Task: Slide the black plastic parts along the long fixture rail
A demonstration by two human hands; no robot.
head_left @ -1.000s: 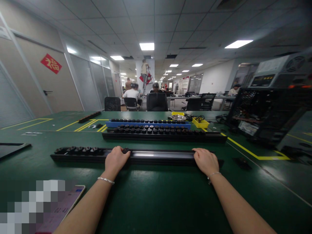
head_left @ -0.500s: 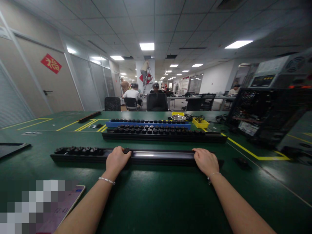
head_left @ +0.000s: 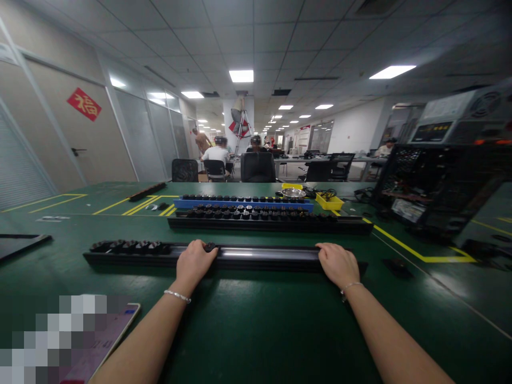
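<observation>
A long black channel rail [head_left: 256, 256] lies crosswise on the green table in front of me, its inside shiny. Several black socket-like modules [head_left: 138, 247] sit in its left end. My left hand [head_left: 196, 264] is closed over the rail, thumb and fingers around a small black module [head_left: 210, 247]; the piece is mostly hidden. On the rail's right part, my right hand [head_left: 338, 265] is closed, with its fingers over the far edge and its thumb side at the near wall. Whether it also holds something small cannot be seen.
Beyond lie another black rail [head_left: 272, 226] and a blue rail [head_left: 188, 204], both with rows of black modules. A yellow bin [head_left: 330, 202] and metal bowl [head_left: 293, 193] stand behind. An opened computer case [head_left: 424, 186] is at right, a phone [head_left: 108, 341] near left.
My left hand has slid slightly right along the rail with the small black module. My right hand and the rail have stayed about where they were.
</observation>
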